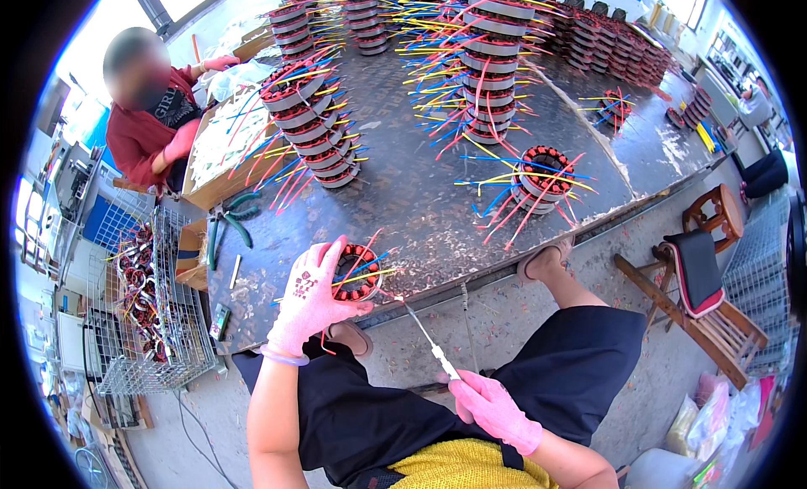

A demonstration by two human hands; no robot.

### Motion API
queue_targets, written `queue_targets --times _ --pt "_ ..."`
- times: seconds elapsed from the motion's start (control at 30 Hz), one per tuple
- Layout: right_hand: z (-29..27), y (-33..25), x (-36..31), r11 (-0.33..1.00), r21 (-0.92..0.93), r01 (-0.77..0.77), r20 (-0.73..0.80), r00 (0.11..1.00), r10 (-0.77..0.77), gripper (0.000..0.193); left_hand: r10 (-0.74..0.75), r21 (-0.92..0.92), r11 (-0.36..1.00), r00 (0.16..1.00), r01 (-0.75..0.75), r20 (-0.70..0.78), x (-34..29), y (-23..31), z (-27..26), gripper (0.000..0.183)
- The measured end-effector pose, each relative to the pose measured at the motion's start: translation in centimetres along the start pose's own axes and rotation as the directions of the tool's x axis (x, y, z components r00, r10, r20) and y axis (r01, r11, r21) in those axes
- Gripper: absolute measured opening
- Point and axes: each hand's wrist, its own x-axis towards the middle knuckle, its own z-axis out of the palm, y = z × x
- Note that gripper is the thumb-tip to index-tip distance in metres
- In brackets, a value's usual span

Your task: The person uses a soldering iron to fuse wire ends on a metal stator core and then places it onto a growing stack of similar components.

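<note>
Near the table's front edge, my pink-gloved left hand is closed round a motor stator. This is a ring with red-and-black windings inside and red, blue and yellow lead wires sticking out. My right hand, also in a pink glove, grips the white handle of a slim tool with a long metal shaft, which looks like a soldering iron. Its tip points up and left, close to a red lead beside the stator; whether they touch I cannot tell. Part of the stator is hidden behind my left fingers and thumb.
Stacked stators and a leaning stack stand on the dark worktable; a short stack sits nearer. Green-handled pliers lie left. A wire basket, a wooden chair and a co-worker flank the table.
</note>
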Motion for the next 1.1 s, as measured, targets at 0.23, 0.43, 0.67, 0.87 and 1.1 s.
queue_targets --times 0.23,0.43,0.67,0.87,1.1 --pt "-0.1 0.1 0.0 1.0 0.005 0.003 0.006 1.0 -0.003 0.04 0.012 0.002 1.0 1.0 -0.012 -0.025 -0.1 -0.1 0.2 0.1" --pt "0.0 -0.2 -0.1 0.999 -0.033 0.005 0.004 1.0 -0.005 0.04 0.012 0.002 1.0 1.0 -0.012 -0.021 -0.1 -0.1 0.1 0.1" --pt "-0.2 -0.5 -0.3 0.998 -0.059 0.004 0.0 1.0 -0.004 0.04 0.01 0.001 1.0 1.0 -0.01 -0.016 0.0 -0.1 0.1 0.101" --pt "-0.3 -0.3 -0.5 1.0 -0.002 0.006 -0.025 1.0 -0.006 0.039 0.028 -0.005 1.0 0.999 -0.028 -0.04 -0.1 -0.5 0.3 0.103" --pt "-0.3 -0.3 -0.6 0.999 0.042 -0.009 -0.037 0.999 0.011 0.04 0.023 -0.035 0.999 0.997 -0.026 -0.08 -0.1 -0.5 0.4 0.101"
